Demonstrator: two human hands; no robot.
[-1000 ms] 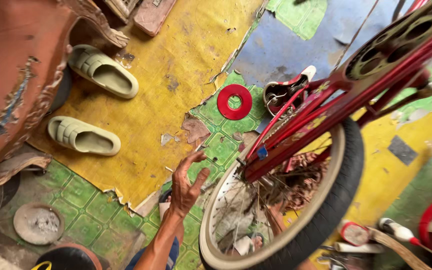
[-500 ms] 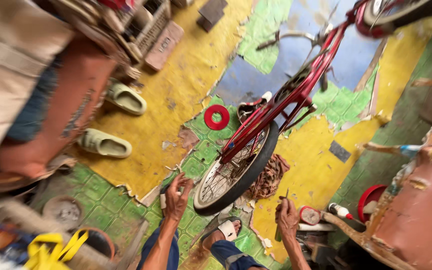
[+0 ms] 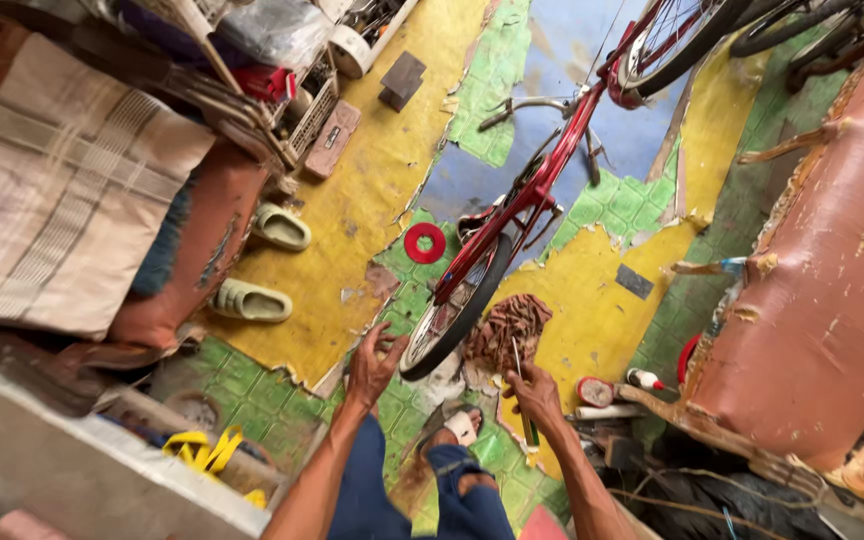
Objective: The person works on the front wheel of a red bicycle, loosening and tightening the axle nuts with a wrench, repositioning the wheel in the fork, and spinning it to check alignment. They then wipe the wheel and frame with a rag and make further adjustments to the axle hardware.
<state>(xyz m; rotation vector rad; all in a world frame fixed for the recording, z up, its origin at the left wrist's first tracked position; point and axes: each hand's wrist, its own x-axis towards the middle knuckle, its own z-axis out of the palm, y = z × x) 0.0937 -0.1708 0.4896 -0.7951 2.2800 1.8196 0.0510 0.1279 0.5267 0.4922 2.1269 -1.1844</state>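
Head view, lower centre: left hand [image 3: 372, 365] spread open beside the black tyre of the red bicycle's wheel [image 3: 447, 318], fingers splayed, gripping nothing, seemingly to steady the rim. Right hand [image 3: 535, 392] closed around a thin green-handled tool [image 3: 523, 400], point upward near the brown rag heap [image 3: 507, 332]. Pale green clogs [image 3: 252, 300] at centre left.

1. Single head-worn view, looking steeply down from above the person's own arms and knees.
2. It faces forward along the floor [image 3: 372, 200] towards the upturned red bicycle [image 3: 532, 205].
3. The range is moderate.
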